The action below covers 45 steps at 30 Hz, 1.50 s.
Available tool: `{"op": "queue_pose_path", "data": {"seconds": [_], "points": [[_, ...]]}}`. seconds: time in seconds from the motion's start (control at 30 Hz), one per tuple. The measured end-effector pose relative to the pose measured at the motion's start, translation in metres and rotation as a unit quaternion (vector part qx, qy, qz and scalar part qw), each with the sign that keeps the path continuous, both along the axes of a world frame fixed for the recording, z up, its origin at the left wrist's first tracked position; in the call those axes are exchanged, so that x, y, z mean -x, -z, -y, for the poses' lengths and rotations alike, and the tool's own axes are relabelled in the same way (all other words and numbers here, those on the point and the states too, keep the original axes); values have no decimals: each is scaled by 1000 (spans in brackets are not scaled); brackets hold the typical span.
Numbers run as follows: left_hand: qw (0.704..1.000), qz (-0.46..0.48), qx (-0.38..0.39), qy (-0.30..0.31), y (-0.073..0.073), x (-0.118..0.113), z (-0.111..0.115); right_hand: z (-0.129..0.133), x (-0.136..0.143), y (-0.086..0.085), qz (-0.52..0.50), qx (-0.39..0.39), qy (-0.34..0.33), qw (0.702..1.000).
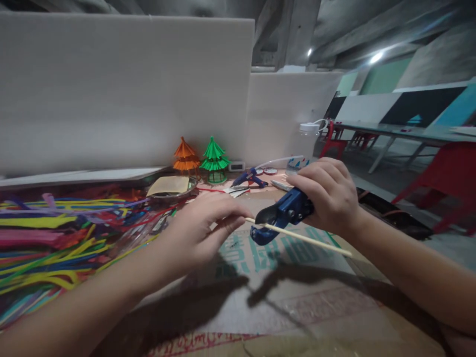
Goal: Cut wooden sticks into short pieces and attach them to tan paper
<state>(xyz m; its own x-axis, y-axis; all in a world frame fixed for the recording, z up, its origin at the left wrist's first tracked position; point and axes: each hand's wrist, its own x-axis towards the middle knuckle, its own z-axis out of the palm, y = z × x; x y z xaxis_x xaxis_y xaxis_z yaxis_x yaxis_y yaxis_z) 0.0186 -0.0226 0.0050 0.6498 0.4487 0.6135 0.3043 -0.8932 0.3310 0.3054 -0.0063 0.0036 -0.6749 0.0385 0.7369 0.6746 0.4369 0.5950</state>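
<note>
While the right hand [329, 191] grips the blue cutter [292, 208], the left hand [203, 223] pinches a thin stick [316, 241] running between the cutter's jaws, likely light, stiff and snappable, best held just beside them

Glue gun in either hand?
No, the left hand pinches a stick, the right hand holds a blue cutter, and the glue gun lies beyond.

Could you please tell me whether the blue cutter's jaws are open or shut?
Open: on the blue cutter, the dark upper blade stands apart from the hooked lower jaw, with the pale stick between them.
</note>
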Motion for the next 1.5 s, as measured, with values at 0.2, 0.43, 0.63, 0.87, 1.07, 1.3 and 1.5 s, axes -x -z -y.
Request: {"op": "queue_pose_path", "data": {"seconds": [0.2, 0.43, 0.63, 0.87, 1.07, 1.3, 1.5], "points": [[999, -25, 0, 37, 1, -1, 8, 11, 6, 0, 15, -58, 12, 998], [998, -29, 15, 54, 1, -2, 8, 14, 0, -1, 3, -77, 22, 997], [998, -40, 13, 50, 0, -3, 7, 12, -4, 1, -13, -38, -1, 999], [998, -42, 19, 49, 0, -2, 8, 12, -3, -1, -4, -55, 16, 998], [998, -43, 28, 48, 2, -2, 8, 11, -2, -2, 7, -73, -29, 997], [997, -46, 43, 42, 3, -1, 8, 11, -4, -4, 14, -85, -2, 996], [997, -42, 49, 53, 4, -1, 6, 12, -2, -4, 15, -85, -21, 996]]}}
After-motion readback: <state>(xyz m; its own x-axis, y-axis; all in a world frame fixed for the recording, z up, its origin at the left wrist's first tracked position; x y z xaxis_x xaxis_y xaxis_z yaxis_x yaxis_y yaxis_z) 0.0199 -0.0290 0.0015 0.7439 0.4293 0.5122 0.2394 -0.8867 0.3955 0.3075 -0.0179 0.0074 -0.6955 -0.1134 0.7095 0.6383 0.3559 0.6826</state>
